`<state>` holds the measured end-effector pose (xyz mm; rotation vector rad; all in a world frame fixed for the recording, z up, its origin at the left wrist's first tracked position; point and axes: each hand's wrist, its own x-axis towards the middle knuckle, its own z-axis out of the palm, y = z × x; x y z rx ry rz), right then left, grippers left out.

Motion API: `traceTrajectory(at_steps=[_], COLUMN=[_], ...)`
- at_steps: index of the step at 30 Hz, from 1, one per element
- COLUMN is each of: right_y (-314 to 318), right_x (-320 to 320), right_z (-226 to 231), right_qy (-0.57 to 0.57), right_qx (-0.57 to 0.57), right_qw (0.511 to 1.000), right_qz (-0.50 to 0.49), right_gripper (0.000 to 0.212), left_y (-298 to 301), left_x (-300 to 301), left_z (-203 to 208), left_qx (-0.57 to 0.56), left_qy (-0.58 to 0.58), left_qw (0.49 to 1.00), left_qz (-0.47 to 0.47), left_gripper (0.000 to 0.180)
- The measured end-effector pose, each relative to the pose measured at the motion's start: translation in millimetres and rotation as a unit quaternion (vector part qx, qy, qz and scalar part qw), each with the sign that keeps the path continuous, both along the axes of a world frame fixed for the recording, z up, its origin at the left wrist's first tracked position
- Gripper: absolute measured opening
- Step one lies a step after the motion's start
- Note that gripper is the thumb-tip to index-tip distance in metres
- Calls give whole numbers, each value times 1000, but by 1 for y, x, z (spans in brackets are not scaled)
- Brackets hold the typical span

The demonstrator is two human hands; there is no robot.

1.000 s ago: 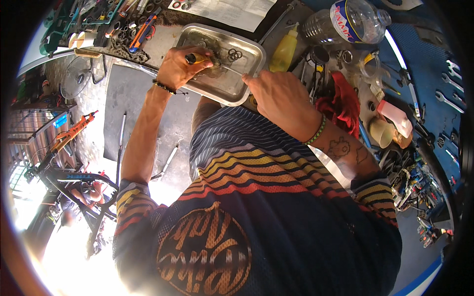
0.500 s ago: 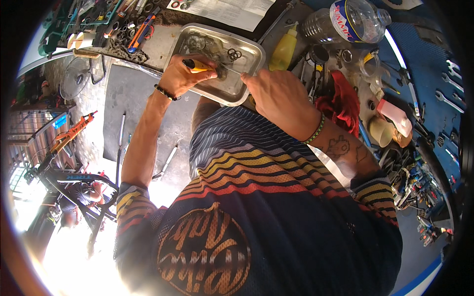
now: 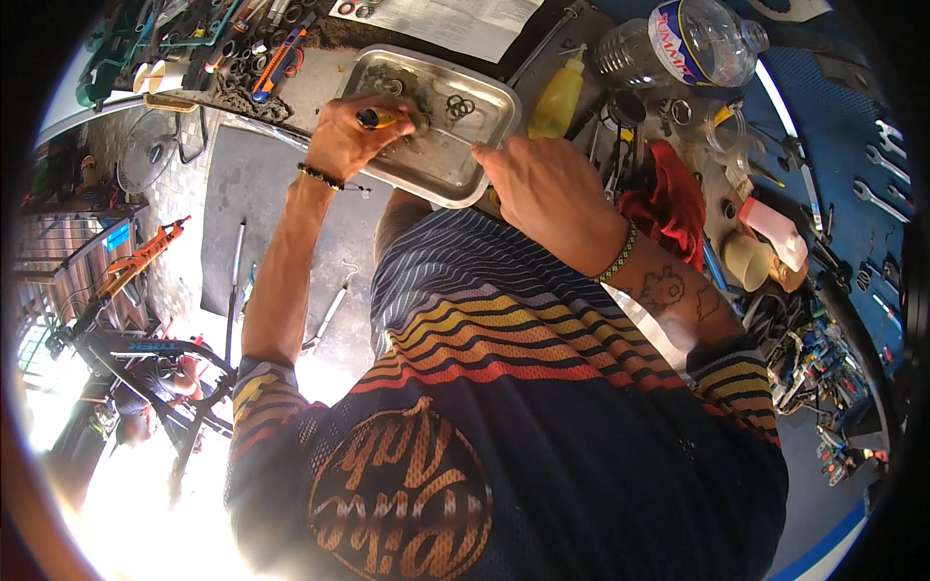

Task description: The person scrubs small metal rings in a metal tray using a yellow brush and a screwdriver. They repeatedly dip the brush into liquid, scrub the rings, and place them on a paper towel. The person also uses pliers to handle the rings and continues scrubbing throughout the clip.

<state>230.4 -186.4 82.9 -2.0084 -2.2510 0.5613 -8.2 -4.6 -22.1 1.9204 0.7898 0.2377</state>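
Note:
A shallow metal tray lies at the bench's near edge, with a little murky liquid in it. Several black rubber rings rest in its right part, and a pale ring sits at the far left. My left hand is closed round a tool with a yellow and black handle, held over the tray's left side; its working end is hidden. At the tray's near right corner, my right hand grips the rim, its forefinger over the edge and the other fingers partly hidden.
Right of the tray stand a yellow squeeze bottle, a large clear plastic bottle and a red rag. A utility knife lies to the left. Wrenches hang on the blue board. Beyond the tray is a printed sheet.
My left hand has shifted slightly left and away from me with the tool, whose handle now tips more upright. My right hand stays on the tray's rim.

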Motion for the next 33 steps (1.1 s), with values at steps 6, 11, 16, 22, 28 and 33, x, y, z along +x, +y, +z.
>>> traceTrajectory(at_steps=[6, 11, 16, 22, 28, 33], right_y=[-1, 1, 2, 1, 1, 4], right_x=[1, 2, -1, 0, 0, -1], right_z=[1, -2, 3, 1, 4, 5], right_qy=[5, 7, -1, 14, 8, 4], right_qx=[11, 13, 8, 21, 15, -2], right_qw=[1000, 1000, 1000, 1000, 1000, 1000], right_qz=[12, 15, 11, 6, 10, 3], right_gripper=[34, 34, 35, 35, 34, 35], left_y=[11, 0, -2, 3, 4, 14], left_x=[3, 5, 2, 2, 1, 3], left_z=[8, 11, -2, 5, -6, 6], left_qx=[0, -15, -70, -52, -80, -34], left_qy=[-7, 12, -32, -47, -53, -31], left_qw=[1000, 1000, 997, 998, 995, 999], left_qz=[8, 1, -22, 1, -38, -10], left_gripper=[30, 31, 32, 31, 34, 34])
